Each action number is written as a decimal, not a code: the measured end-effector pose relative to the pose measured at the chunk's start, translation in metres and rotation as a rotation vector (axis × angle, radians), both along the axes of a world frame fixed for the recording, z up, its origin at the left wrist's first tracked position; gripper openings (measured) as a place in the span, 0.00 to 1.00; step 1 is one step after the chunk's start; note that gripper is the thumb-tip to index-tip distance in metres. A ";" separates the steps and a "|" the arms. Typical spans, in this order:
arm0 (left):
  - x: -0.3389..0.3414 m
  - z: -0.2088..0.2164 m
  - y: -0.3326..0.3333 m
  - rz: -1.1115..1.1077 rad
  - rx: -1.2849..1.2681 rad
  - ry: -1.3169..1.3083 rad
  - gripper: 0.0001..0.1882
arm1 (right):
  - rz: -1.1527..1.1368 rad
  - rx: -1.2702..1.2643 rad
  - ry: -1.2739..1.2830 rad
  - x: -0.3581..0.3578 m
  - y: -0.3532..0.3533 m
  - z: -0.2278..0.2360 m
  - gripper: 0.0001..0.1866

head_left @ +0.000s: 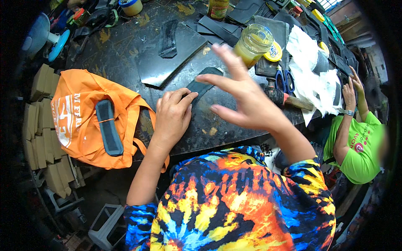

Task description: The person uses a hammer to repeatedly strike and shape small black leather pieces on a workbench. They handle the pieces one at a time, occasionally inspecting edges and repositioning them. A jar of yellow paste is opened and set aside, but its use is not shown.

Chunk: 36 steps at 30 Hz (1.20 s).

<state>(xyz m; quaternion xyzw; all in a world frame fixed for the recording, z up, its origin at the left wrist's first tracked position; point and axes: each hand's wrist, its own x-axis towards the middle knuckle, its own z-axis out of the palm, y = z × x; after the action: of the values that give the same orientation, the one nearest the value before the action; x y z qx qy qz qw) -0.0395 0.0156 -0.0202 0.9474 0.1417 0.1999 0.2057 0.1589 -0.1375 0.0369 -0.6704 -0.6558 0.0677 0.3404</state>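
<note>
Holding dark strip (204,87) on tabletop (184,141) under narrowed fingers of left hand (173,111); keeping right hand (247,97) above, spread wide, visibly empty. Would judge banded piece (109,136) on orange bag (79,146) finished — loose strip (168,41) on black slab (153,69) unfinished.

Lettering (77,113) on orange bag (90,121); on green shirt (356,161); on yellow lid (274,52)

The gold-patterned dark table (121,50) carries a dark strip (205,83) at the left hand (173,109), a black slab (157,69) beyond it, an orange cloth bag (125,109) to its left, and, past the right hand (247,98), an open glass jar (253,45).
</note>
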 end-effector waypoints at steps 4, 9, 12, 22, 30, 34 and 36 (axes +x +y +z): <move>0.000 0.001 -0.004 0.019 -0.016 0.013 0.19 | -0.202 -0.200 -0.194 -0.005 0.018 -0.058 0.43; -0.009 -0.005 0.001 0.020 -0.101 -0.028 0.16 | -0.243 -0.264 -0.359 -0.012 -0.001 -0.073 0.51; -0.022 -0.008 0.008 0.061 -0.128 -0.074 0.15 | -0.228 -0.175 -0.431 0.007 0.014 -0.075 0.54; -0.062 -0.009 0.004 0.451 -0.390 -0.270 0.10 | 0.118 -0.168 -0.481 -0.024 0.033 -0.068 0.54; -0.061 -0.011 0.006 0.420 -0.377 -0.278 0.11 | 0.250 -0.192 -0.330 -0.052 0.026 -0.071 0.48; -0.061 -0.012 0.006 0.427 -0.331 -0.238 0.11 | 0.309 -0.287 -0.053 -0.052 0.000 -0.062 0.39; -0.061 -0.012 0.005 0.420 -0.334 -0.237 0.11 | 0.371 -0.297 0.142 -0.029 -0.012 -0.055 0.34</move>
<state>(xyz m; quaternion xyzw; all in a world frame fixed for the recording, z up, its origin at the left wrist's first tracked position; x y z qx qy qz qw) -0.1008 0.0207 -0.0320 0.8203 0.3408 0.3214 0.3281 0.1301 -0.1493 -0.0185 -0.5748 -0.7249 0.2717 0.2649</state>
